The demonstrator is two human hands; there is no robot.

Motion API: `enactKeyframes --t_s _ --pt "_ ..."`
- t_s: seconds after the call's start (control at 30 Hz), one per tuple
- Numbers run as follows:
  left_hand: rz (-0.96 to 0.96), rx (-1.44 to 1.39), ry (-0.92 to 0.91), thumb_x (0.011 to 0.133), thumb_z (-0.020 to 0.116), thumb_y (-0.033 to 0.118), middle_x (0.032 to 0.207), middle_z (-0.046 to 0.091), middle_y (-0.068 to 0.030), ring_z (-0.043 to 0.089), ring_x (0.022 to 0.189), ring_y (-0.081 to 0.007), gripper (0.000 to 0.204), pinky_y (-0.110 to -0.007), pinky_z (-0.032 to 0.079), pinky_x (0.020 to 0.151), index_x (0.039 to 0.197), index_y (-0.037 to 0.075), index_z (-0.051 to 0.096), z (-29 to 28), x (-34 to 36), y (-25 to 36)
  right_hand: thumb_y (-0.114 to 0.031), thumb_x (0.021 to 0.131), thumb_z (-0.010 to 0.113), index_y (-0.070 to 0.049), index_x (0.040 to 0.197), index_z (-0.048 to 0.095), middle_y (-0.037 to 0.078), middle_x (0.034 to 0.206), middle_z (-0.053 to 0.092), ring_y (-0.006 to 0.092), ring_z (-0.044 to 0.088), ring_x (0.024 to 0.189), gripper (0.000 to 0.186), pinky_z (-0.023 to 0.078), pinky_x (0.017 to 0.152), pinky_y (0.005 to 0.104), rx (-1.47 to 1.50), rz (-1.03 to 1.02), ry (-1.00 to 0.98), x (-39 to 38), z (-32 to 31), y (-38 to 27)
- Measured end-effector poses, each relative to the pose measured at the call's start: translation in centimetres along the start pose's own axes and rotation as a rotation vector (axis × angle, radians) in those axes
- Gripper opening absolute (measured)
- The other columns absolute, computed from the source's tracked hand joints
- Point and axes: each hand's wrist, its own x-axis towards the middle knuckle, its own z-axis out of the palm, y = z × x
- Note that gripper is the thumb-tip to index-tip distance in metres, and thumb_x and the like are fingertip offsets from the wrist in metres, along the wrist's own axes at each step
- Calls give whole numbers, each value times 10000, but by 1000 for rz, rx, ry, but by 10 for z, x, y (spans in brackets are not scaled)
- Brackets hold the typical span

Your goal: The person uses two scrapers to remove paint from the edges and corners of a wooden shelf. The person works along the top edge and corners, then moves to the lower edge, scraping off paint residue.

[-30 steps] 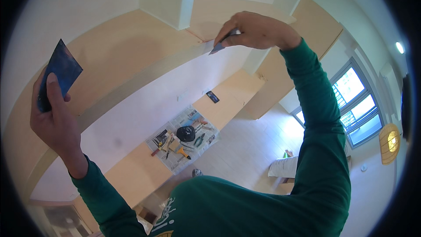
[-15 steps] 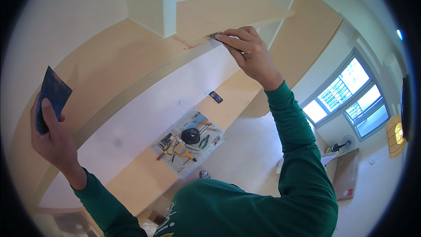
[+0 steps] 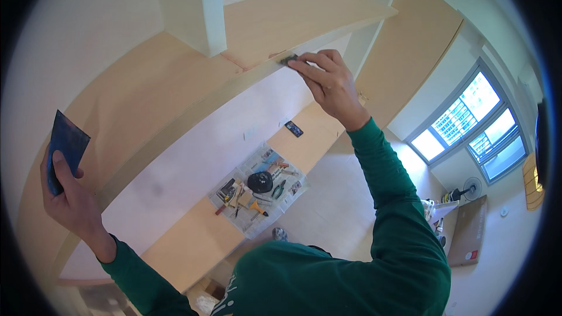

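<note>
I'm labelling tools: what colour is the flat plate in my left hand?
The flat plate is dark blue, best seen in the head view.

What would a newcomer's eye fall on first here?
Probably the flat, dark-blue, four-cornered plate in the left hand, at the picture's left. Next, the right hand holding a small, dark, flat tool at the pale wooden shelf's front edge, upper centre, beside reddish marks. Below, a rounded black object sits among tools on newspaper.

Wide fisheye view from the head, facing downward, hands (image 3: 73, 199) (image 3: 336, 86) near, outer edges perhaps unclear
</note>
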Motion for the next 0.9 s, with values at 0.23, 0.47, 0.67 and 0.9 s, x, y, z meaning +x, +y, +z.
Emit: enactKeyframes --t_s 0.23,0.47,0.67,0.9 --pt "10 1 24 1132 660 294 962 766 -23 584 754 -92 360 -264 472 695 1285 -7 783 1 -1 -1 6 928 785 -118 1257 831 74 1230 751 319 635 1080 355 566 899 418 12 7 129 -9 11 20" --pt "2 32 7 1128 661 287 935 748 -16 578 761 -95 355 -265 467 702 1283 -6 787 -1 -2 -2 -30 966 753 -98 1243 825 111 1176 783 335 669 1074 294 568 923 430 1 62 79 10 -17 17" --pt "-1 69 14 1122 661 316 950 754 -15 587 768 -103 370 -282 483 719 1288 14 794 -1 -1 0 -116 1023 705 -70 1198 840 147 1110 807 356 724 949 226 588 909 412 -142 135 -511 87 -42 36" --pt "-39 87 22 1112 675 358 966 762 -24 611 783 -113 398 -293 494 731 1301 31 799 -3 -2 -4 -115 1040 699 -55 1187 846 154 1091 812 356 739 915 216 602 879 416 11 64 -692 117 -50 -6"
